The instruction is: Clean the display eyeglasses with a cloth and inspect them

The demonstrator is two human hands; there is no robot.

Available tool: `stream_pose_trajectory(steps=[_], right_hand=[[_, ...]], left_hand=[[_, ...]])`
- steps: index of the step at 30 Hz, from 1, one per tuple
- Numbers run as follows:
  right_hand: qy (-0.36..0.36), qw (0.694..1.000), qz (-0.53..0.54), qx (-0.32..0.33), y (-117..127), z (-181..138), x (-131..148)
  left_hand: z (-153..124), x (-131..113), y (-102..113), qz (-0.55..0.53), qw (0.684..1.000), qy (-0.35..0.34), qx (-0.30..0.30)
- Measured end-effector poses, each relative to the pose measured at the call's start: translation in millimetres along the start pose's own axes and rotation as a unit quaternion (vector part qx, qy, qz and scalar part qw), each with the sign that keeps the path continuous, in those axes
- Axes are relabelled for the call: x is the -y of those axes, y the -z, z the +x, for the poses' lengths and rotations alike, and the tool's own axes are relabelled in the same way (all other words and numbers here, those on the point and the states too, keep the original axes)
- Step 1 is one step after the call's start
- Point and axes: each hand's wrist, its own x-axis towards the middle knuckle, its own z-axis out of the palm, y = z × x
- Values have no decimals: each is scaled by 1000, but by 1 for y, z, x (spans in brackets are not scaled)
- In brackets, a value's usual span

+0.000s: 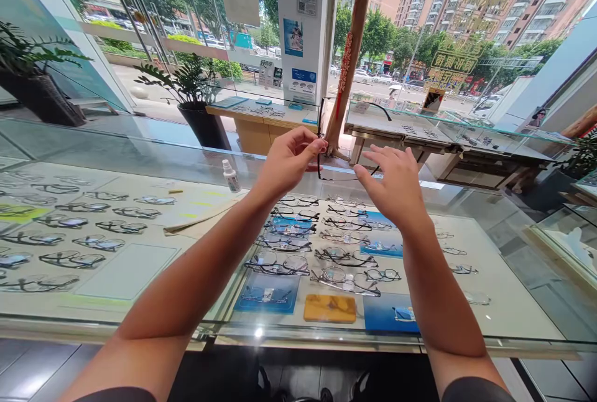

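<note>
My left hand (293,156) is raised over the glass counter, its thumb and fingers pinched on one side of a pair of thin dark-framed eyeglasses (319,167). The eyeglasses are held up with their temples unfolded, one curved tip reaching to the right above my other hand. My right hand (394,181) is beside the far side of the frame, its fingers stretched out and the thumb apart. Part of the frame passes behind that hand, so any contact is hard to see. A small white spray bottle (230,176) stands on the counter left of my left forearm.
Inside the glass display counter (508,302) lie rows of eyeglasses (345,257), blue cards (265,294) and a yellow-brown block (329,308). Beyond stand a wooden post (353,47), potted plants (198,103) and another display case (396,128) by the windows.
</note>
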Motion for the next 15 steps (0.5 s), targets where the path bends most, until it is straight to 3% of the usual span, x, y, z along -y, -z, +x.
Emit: stream_pose_trajectory(steps=[6,15], right_hand=[[3,967,244,73,-22,1,14],[2,934,354,54,-29,-4,25]], left_hand=[[-10,3,-12,17,999,10,51],[-14,-18,-12,-70,984,88,138]])
